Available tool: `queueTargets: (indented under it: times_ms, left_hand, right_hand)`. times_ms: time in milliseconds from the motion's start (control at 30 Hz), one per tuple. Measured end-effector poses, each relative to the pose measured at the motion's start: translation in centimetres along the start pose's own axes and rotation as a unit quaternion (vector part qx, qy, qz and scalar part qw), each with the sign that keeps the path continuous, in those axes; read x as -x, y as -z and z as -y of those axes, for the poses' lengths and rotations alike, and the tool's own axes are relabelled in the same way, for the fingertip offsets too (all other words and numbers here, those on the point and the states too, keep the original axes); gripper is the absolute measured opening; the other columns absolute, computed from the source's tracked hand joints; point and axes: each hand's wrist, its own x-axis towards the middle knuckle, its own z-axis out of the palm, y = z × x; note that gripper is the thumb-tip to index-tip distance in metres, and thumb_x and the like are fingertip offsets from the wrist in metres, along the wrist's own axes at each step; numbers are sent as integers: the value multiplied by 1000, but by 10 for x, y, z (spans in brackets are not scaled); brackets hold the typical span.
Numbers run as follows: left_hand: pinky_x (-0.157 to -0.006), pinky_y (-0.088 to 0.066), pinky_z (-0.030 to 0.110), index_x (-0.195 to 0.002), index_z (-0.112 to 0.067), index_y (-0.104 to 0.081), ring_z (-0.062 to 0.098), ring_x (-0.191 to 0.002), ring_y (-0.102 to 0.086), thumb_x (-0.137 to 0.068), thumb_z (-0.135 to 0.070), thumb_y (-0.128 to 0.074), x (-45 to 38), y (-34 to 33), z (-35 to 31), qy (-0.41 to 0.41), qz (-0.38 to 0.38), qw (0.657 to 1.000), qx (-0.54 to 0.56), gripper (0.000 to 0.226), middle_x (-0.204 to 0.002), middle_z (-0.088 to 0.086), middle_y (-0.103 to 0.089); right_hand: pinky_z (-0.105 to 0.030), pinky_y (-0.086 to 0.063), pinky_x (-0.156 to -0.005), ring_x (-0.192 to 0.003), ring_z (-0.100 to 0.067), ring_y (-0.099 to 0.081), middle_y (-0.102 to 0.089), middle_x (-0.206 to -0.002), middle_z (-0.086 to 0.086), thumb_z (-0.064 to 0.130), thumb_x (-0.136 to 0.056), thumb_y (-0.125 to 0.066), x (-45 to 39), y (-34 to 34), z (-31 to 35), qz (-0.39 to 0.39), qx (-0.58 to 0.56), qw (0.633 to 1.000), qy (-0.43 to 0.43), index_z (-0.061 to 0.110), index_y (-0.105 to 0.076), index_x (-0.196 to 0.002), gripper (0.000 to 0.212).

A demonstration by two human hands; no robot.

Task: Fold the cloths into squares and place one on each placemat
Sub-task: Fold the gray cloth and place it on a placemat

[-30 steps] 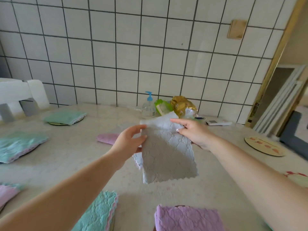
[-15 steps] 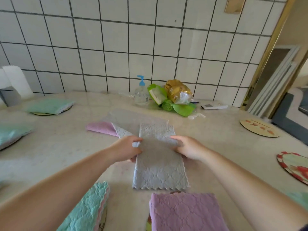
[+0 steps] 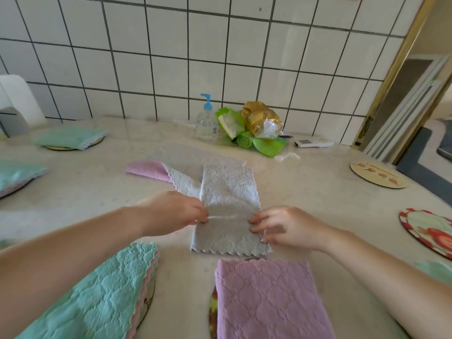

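Grey cloth (image 3: 228, 209), folded into a long strip, lies flat on the pale table (image 3: 305, 192), running from near to far in the middle of the scene. Left hand (image 3: 175, 212) sits at the strip's left edge about halfway along, fingertips bunched together and pinching that edge. Right hand (image 3: 285, 227) meets the right edge at the same level; its fingers are curled with the tips on the cloth, and it seems to nip the edge too, though the grip itself is hard to make out. A slight crease crosses the strip between the two hands.

Just beyond the strip lie another grey cloth (image 3: 186, 155), spread open, and a pink cloth (image 3: 146, 169) peeking out at its left. Nearest the camera, a folded purple cloth (image 3: 269, 299) covers a placemat, close to the strip's scalloped near edge, and a folded teal cloth (image 3: 97, 297) covers another placemat to the left. Two more teal cloths rest on placemats at the far left (image 3: 69, 139) and left edge (image 3: 17, 173). On the right, two round placemats, one with small fruit prints (image 3: 378, 177) and one red-rimmed (image 3: 430, 231), are bare. Against the tiled wall stand a pump bottle (image 3: 206, 124), green bags (image 3: 244, 135) and a gold packet (image 3: 260, 118).
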Motion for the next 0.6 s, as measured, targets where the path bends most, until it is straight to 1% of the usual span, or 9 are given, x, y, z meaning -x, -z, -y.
queueTargets:
  times_ms: [67, 133, 200, 267, 367, 433, 500, 567, 600]
  left_hand:
    - [-54, -49, 14, -90, -35, -70, 2, -70, -64, -79, -32, -44, 3, -4, 0, 17, -23, 1000, 9, 28, -92, -21, -67]
    - [-57, -51, 14, -89, -33, -71, 2, -75, -64, -80, -34, -41, 3, -8, -4, 43, -47, 998, 25, 31, -91, -19, -68]
    - [-66, -53, 20, -93, -31, -70, 8, -82, -65, -82, -39, -34, 1, -7, -8, 78, -43, 994, 63, 38, -93, -14, -67]
    - [-76, -48, 25, -101, -29, -67, 12, -91, -62, -84, -44, -28, -3, -5, -11, 119, -30, 988, 96, 46, -99, -10, -65]
    - [-81, -42, 24, -108, -27, -63, 12, -97, -58, -94, -28, -43, -5, -2, -12, 165, -11, 980, 114, 25, -105, -11, -63]
    - [-74, -42, 25, -103, -24, -61, 13, -87, -56, -93, -19, -46, -5, -2, -12, 199, -14, 969, 145, 19, -94, -13, -62]
    - [-61, -36, 24, -83, -25, -56, 15, -70, -51, -91, -14, -48, -9, -3, -10, 239, -32, 949, 203, 17, -74, -13, -54]
    - [-54, -33, 20, -68, -29, -46, 14, -63, -50, -89, -11, -49, -16, 0, -6, 287, -51, 922, 256, 28, -66, -12, -51]
    - [-53, -35, 16, -66, -32, -47, 9, -62, -54, -88, -11, -50, -21, 2, -4, 307, -56, 907, 284, 31, -66, -13, -55]
  right_hand:
    - [3, -24, -93, -116, 11, -39, -56, -121, 19, 28, -82, -68, 1, -3, -1, -7, -34, 999, -13, 26, -69, -110, 28]
    - [3, -25, -92, -111, 14, -40, -57, -118, 17, 26, -81, -70, 2, -6, 0, -25, -50, 998, -18, 24, -71, -106, 25]
    - [0, -28, -91, -107, 11, -45, -64, -115, 11, 25, -80, -70, 1, -9, 2, -42, -58, 997, -23, 22, -73, -100, 20]
    - [-4, -32, -89, -103, 6, -49, -67, -110, 6, 22, -80, -69, -3, -10, 5, -52, -54, 997, -29, 19, -74, -93, 14]
    - [-10, -35, -88, -98, -2, -53, -66, -103, 6, 15, -81, -68, -9, -10, 6, -47, -49, 996, -50, 17, -72, -87, 8]
    - [-13, -39, -85, -88, 0, -56, -66, -94, 10, 8, -82, -66, -11, -12, 2, -46, -105, 989, -95, 24, -69, -82, 16]
    - [-17, -41, -77, -73, 3, -55, -63, -81, 12, 2, -86, -59, -13, -10, 2, -49, -207, 965, -152, 30, -62, -77, 29]
    - [-11, -37, -68, -62, 8, -49, -57, -74, 9, -4, -88, -51, -15, -5, 3, -65, -266, 947, -171, 24, -57, -77, 31]
    - [-8, -35, -65, -63, 8, -48, -56, -75, 7, -4, -89, -49, -16, -3, 4, -77, -286, 937, -183, 21, -57, -79, 28]
